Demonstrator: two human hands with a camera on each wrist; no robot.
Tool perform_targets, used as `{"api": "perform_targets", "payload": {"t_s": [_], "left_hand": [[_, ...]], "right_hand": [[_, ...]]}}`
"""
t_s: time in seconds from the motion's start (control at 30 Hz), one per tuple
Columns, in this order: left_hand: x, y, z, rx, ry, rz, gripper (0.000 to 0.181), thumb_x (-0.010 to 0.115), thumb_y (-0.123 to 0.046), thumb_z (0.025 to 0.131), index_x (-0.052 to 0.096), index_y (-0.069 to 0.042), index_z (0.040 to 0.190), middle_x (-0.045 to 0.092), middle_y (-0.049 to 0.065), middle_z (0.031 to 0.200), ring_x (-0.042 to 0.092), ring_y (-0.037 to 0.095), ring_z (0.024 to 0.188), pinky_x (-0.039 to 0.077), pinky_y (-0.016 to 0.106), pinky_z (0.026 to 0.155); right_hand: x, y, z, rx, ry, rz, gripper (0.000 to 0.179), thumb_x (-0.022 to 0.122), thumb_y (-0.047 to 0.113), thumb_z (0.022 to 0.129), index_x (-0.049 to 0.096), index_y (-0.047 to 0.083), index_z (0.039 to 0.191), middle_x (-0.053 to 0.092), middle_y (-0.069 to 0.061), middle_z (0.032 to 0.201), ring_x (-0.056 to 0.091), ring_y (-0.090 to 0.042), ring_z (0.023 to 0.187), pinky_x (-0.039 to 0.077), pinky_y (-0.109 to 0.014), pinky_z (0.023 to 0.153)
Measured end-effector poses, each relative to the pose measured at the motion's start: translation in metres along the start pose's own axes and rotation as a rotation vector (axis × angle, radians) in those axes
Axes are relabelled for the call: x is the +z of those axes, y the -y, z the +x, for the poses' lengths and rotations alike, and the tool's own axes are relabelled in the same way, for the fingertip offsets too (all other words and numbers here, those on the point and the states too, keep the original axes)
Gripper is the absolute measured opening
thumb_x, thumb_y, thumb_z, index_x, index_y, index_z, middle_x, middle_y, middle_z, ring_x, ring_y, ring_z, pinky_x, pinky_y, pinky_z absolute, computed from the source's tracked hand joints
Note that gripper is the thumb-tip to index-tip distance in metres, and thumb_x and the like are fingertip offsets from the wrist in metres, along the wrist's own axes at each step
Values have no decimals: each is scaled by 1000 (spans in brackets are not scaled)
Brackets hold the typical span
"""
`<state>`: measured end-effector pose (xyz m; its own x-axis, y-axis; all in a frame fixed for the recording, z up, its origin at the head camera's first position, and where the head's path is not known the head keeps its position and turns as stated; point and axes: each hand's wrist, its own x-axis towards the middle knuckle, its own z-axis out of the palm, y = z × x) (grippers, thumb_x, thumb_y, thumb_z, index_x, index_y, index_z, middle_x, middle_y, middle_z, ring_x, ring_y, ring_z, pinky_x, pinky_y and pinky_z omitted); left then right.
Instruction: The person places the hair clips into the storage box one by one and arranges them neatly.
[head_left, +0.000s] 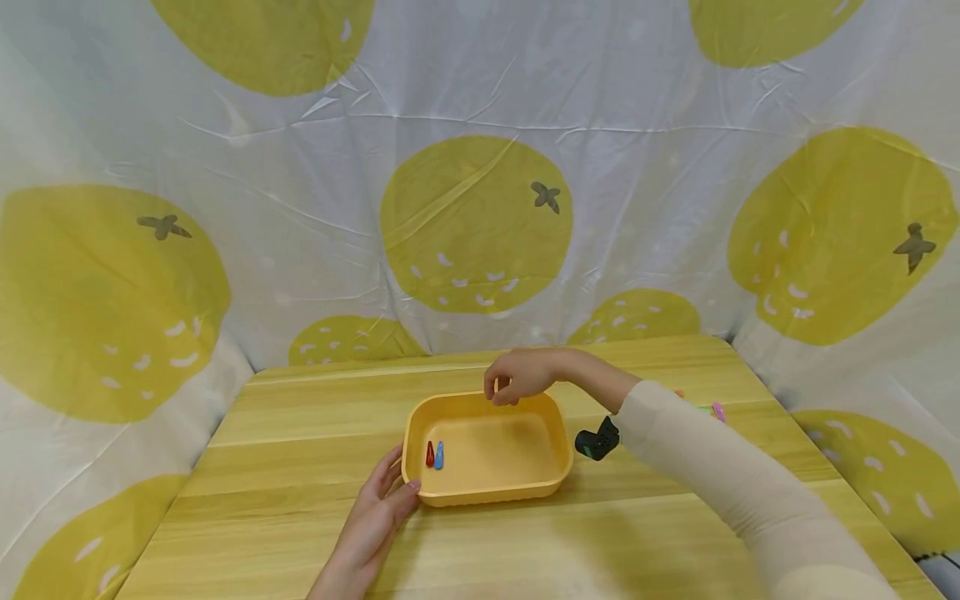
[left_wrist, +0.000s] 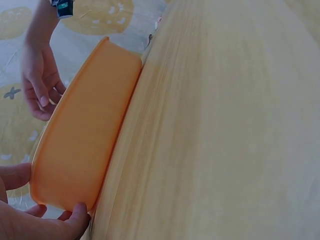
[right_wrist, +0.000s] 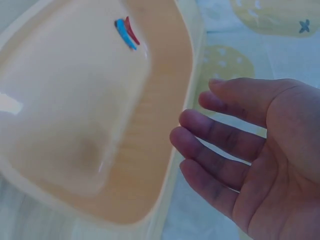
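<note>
Yellow tray (head_left: 495, 460), near-left corner gripped by left hand (head_left: 375, 511), is apparently being filled with hair clips (head_left: 438, 457), the empty right hand (head_left: 525, 372) needing reloading.

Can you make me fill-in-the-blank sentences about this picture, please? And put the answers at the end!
1. The red clip lies beside a ____ clip.
2. The yellow tray has exactly ____ clips inside.
3. The left hand grips the tray's ____ end.
4. The right hand holds ____.

Missing words: blue; two; left; nothing.
</note>
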<state>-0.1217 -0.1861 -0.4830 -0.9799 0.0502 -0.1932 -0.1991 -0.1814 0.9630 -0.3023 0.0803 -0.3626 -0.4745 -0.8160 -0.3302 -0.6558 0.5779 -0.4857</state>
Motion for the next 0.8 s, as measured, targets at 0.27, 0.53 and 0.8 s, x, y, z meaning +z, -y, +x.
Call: {"api": "perform_targets", "payload": {"t_s": [0.27,0.53,0.8], "left_hand": [[0,0,1,-15,14,-6,74,58,-1,103,17,-5,164,14,27,166,24,45,149,33,54,116],[-2,0,1,-7,22,3,74,57,0,103,15,-4,164,12,28,166,24,46,149,33,55,116],[-2,0,-1,1,29,-2,73,56,0,103,16,-4,164,12,28,166,23,47,149,32,56,116]], "right_hand": [[-5,-13,-27,27,-8,17,24,61,18,106,68,3,124,71,-4,103,67,-18,88,53,-31,82],[-5,-24,-44,30,-8,51,27,62,18,105,66,2,126,68,2,105,65,-11,86,55,-31,80],[-2,-40,-56,47,-24,76,29,67,19,102,66,3,126,69,1,109,67,-12,89,55,-32,81]]}}
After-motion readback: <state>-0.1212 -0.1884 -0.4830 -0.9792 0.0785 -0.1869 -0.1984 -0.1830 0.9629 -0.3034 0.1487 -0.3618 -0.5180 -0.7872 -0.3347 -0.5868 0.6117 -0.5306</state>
